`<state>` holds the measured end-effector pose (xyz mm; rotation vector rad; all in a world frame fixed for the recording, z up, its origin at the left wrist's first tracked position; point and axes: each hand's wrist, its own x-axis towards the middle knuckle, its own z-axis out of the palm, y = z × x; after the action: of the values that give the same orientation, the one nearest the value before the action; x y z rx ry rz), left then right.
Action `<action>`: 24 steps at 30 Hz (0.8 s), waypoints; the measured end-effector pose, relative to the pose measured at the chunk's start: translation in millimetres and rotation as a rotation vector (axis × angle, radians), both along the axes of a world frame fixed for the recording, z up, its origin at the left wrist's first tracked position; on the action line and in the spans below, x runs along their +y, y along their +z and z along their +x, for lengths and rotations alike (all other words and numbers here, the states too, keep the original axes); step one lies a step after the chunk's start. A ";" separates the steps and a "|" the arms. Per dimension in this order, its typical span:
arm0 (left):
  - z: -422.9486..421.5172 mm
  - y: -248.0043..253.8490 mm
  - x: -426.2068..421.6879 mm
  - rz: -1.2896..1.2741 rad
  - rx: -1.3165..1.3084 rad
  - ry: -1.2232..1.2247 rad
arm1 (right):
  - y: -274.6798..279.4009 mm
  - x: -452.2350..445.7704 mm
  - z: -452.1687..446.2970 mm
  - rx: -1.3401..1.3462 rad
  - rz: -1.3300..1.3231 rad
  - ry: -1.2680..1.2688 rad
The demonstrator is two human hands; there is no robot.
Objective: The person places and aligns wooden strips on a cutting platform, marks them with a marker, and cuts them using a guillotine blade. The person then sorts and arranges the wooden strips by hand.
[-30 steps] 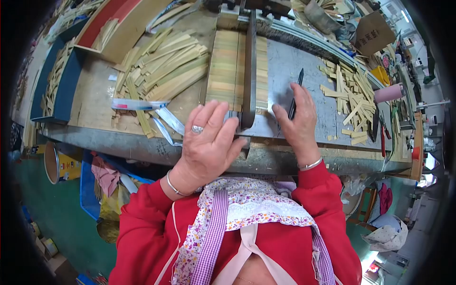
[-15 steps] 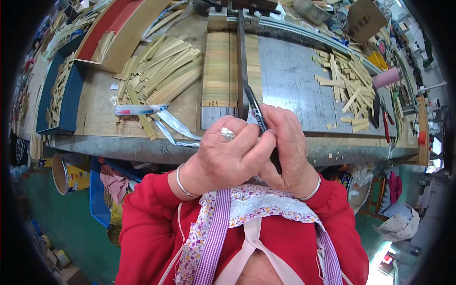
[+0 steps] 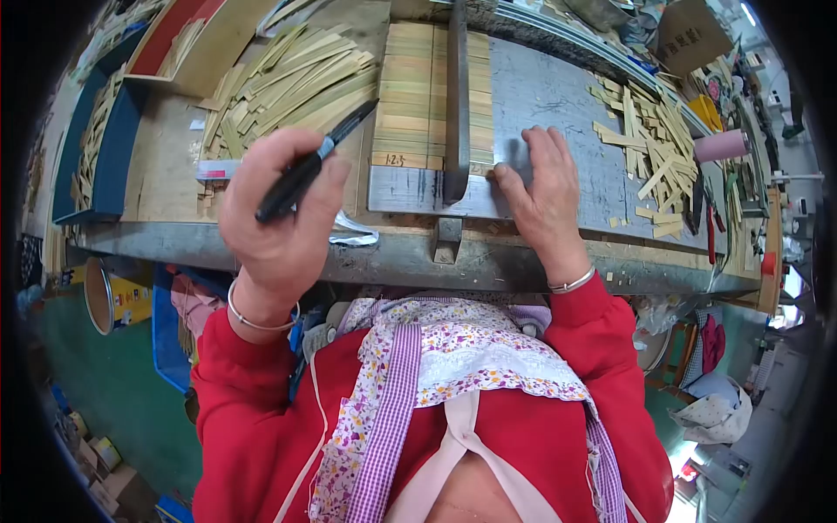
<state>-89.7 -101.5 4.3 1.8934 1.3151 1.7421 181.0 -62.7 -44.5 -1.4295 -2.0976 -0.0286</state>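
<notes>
My left hand (image 3: 279, 196) is closed around a black marker pen (image 3: 353, 122) whose thin end points up and to the right, left of the flat bamboo strips (image 3: 408, 96). These strips lie side by side in a block on the metal plate, with handwritten figures at the near end. A long dark metal bar (image 3: 457, 105) stands over the block. To the right of the bar, my right hand (image 3: 547, 187) is open, fingers pointing forward over the plate (image 3: 540, 96). Its thumb is at the near right corner of the strips.
Loose bamboo strips (image 3: 301, 78) are heaped at the left, and short cut pieces (image 3: 654, 148) are scattered at the right. A blue box (image 3: 131, 148) holds more strips. Pliers with red handles (image 3: 711, 227) lie near a pink spool (image 3: 722, 146) at the right.
Both hands were together on the pen in front of the bar. They have parted: the left moved left and forward with the pen, the right let go and moved onto the plate.
</notes>
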 end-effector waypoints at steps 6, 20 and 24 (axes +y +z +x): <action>3.8 -8.7 12.8 -0.200 -0.393 -0.122 | -2.3 11.0 -3.6 -0.096 -0.060 -0.095; 10.9 -6.8 95.4 -0.129 -0.124 -0.220 | 10.9 14.2 -14.4 -0.166 -0.171 -0.158; 25.4 -12.5 134.7 -0.135 -0.040 -0.166 | 11.6 13.8 -15.2 -0.172 -0.124 -0.152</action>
<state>-64.3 33.2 -8.2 1.8272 1.1931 1.5612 165.8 -48.9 -32.8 -1.7133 -2.1545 -0.0859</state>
